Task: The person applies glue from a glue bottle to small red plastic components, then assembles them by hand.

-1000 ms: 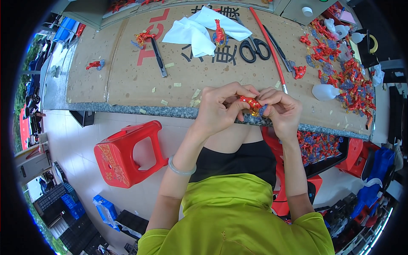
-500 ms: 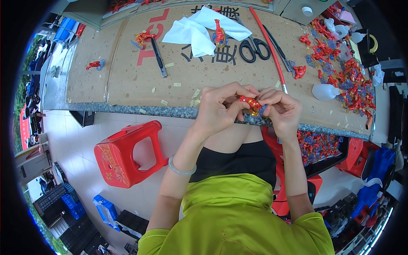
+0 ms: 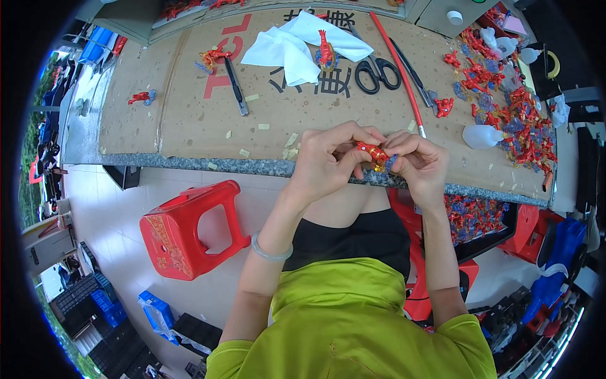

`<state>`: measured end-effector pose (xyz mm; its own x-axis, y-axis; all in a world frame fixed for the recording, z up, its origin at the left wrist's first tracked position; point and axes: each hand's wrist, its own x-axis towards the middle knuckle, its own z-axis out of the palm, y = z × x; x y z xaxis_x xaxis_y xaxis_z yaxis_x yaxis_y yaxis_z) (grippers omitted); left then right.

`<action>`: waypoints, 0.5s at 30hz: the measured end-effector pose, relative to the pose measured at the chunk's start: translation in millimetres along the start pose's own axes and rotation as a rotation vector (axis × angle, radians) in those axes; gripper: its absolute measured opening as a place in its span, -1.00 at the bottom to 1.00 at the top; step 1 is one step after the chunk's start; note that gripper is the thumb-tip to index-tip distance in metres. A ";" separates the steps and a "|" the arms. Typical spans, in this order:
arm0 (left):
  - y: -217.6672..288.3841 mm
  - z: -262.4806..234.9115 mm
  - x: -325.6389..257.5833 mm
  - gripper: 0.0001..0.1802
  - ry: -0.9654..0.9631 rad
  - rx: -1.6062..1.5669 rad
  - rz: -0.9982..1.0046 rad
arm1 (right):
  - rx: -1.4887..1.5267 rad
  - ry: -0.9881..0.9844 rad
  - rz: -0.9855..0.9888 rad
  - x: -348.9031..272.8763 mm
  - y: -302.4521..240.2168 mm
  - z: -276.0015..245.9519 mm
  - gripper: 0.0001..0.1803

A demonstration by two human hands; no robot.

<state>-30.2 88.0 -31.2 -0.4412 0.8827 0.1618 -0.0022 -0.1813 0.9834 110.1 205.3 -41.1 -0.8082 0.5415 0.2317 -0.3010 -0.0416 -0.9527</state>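
Between both hands, over the table's near edge, is a small red figurine with a yellow and blue-violet base. My left hand pinches its red left part between thumb and fingers. My right hand is closed on the bluish right end, its fingertips hiding part of it. Just beyond my right hand lies a thin red-handled brush, its tip pointing toward the hand. Past it are black scissors, a dark slim cutter and a single red figurine.
Cardboard covers the table. A white cloth carries a red figurine; a black knife lies to its left. Heaped figurines and a white squeeze bottle are at right. A red stool and a tray of figurines sit below.
Both hands keep the same grip on the figurine in nearly the same place. Nothing on the table has visibly moved.
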 end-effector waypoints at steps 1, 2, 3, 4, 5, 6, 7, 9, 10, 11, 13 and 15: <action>-0.2 0.0 0.2 -0.88 -0.009 0.001 -0.003 | 0.000 -0.011 0.014 0.1 -0.8 -1.8 -0.86; -0.5 0.2 0.2 -0.88 -0.017 0.002 -0.006 | -0.003 -0.009 0.014 0.6 -2.4 -3.4 -0.86; -0.8 0.2 0.0 -0.88 -0.019 -0.002 -0.004 | 0.016 -0.052 0.041 1.6 -5.4 -4.9 -0.85; -1.2 0.0 -0.7 -0.89 -0.021 -0.015 -0.016 | 0.035 -0.096 0.070 2.7 -9.1 -6.5 -0.85; -1.4 -0.2 -1.3 -0.89 -0.023 -0.029 -0.028 | 0.029 -0.096 0.071 4.4 -15.5 -8.8 -0.85; -1.6 -0.4 -1.8 -0.89 -0.024 -0.034 -0.027 | 0.043 -0.124 0.194 6.4 -24.0 -11.5 -0.84; -1.4 -0.4 -1.8 -0.88 -0.029 -0.008 -0.018 | 0.055 -0.149 0.316 7.6 -30.6 -14.5 -0.83; -1.9 0.9 -1.6 -0.88 -0.039 0.009 -0.009 | 0.062 -0.161 0.432 12.4 -35.8 -23.1 -0.82; -3.1 2.0 -1.7 -0.87 -0.044 0.070 0.014 | 0.077 -0.175 0.548 15.0 -36.3 -26.4 -0.80; -4.4 3.1 -1.7 -0.86 -0.049 0.130 0.037 | 0.019 -0.212 0.547 17.2 -35.6 -27.8 -0.82; -7.6 4.0 -2.6 -0.86 -0.052 0.188 0.051 | -0.035 -0.196 0.563 20.6 -39.9 -21.4 -0.84; -9.1 3.6 -3.7 -0.85 -0.052 0.248 0.063 | -0.086 -0.184 0.581 24.0 -42.7 -16.9 -0.86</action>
<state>-25.3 88.0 -40.5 -0.3872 0.8952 0.2207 0.2464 -0.1302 0.9604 112.2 234.3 1.9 -0.9045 0.2962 -0.3069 0.2501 -0.2144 -0.9442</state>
